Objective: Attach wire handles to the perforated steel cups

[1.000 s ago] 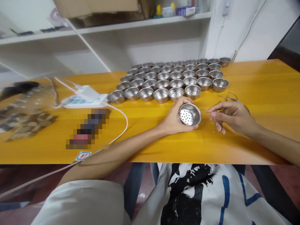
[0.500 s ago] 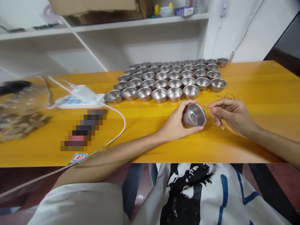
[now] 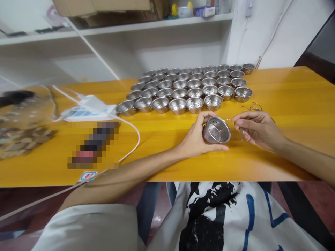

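Note:
A small perforated metal cup is tilted in my left hand, its open mouth facing me and to the right. Thumb and fingers wrap round its outside. My right hand pinches a thin bent metal wire between thumb and forefinger. The wire's end reaches the cup's rim; whether it passes through a hole I cannot tell. Another part of the wire hangs below the right fingers. Behind that hand, several loose curled wires lie on the table, partly hidden.
Rows of similar metal cups stand at the back of the yellow table. A white power strip and its cable lie at left, beside a pixelated dark object. Further left is a blurred heap of brown pieces.
The cup has turned slightly in my left hand, showing more of its perforated inside. The wire in my right hand has come nearer, its tip now at the cup's rim.

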